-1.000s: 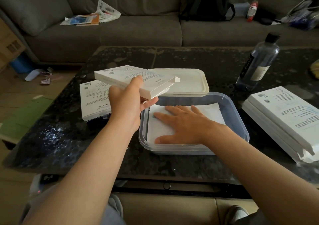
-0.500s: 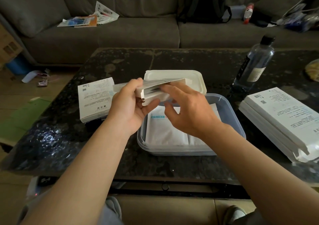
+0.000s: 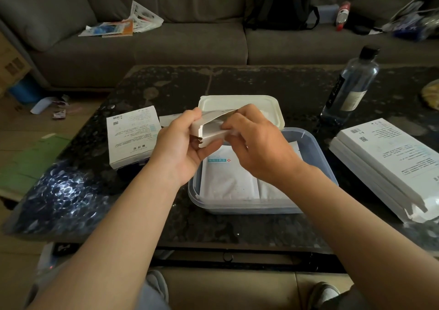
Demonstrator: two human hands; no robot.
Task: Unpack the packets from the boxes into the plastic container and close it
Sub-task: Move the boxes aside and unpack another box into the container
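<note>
Right hand has risen from the two packets in the plastic container, pinching the open white box gripped by left hand.

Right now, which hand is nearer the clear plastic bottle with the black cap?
Right. Right hand sits left of the clear plastic bottle; left hand is farther left.

Around the plastic container, the lid blocks 12 o'clock, a bottle stands at 1, stacked boxes crowd 3, a single box lies at 10; bare table shows at 6
</note>
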